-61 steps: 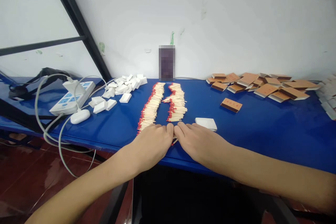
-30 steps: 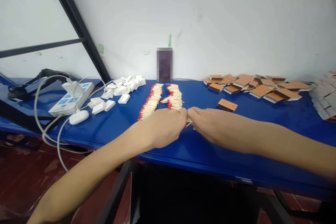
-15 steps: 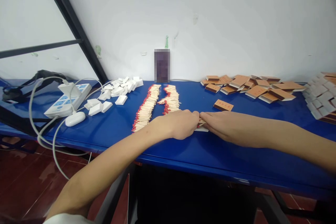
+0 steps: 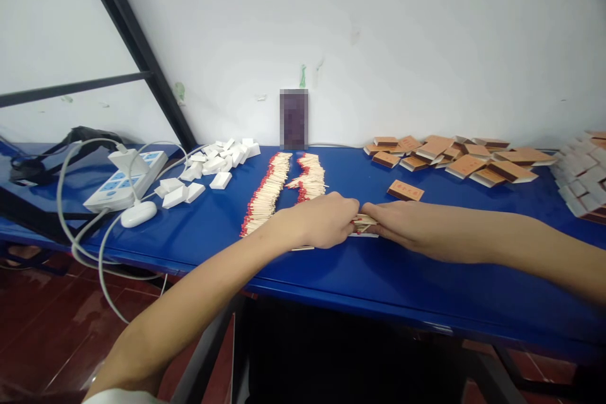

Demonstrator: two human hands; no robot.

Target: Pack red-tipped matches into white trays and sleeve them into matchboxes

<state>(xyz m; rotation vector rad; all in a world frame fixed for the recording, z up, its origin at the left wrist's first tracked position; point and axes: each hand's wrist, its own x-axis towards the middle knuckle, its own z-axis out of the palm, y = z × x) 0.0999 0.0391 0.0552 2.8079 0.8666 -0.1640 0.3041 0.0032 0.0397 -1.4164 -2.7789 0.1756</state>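
My left hand (image 4: pixel 334 221) and my right hand (image 4: pixel 398 222) meet above the table, closed on a small bundle of matches (image 4: pixel 363 222) from either side. Just under the bundle shows the edge of a white matchbox tray (image 4: pixel 364 235); the fingers hide most of it. Two rows of red-tipped matches, a left row (image 4: pixel 267 196) and a right row (image 4: pixel 312 173), run away from me, and my left forearm covers their near ends. A loose match (image 4: pixel 303 248) lies below my left wrist. Beyond my right hand rests a single orange matchbox sleeve (image 4: pixel 406 190).
White trays (image 4: pixel 215 161) are heaped at the back left, beside a power strip (image 4: pixel 125 183) with looping cables. Orange sleeves (image 4: pixel 466 161) form a pile at the back right. Stacked boxes (image 4: pixel 582 173) stand at the far right. A pixelated dark rectangle (image 4: pixel 294 120) stands by the wall.
My hands have parted slightly, and more of the match bundle shows between them. A loose match now shows below my left wrist. The whole view has shifted a little.
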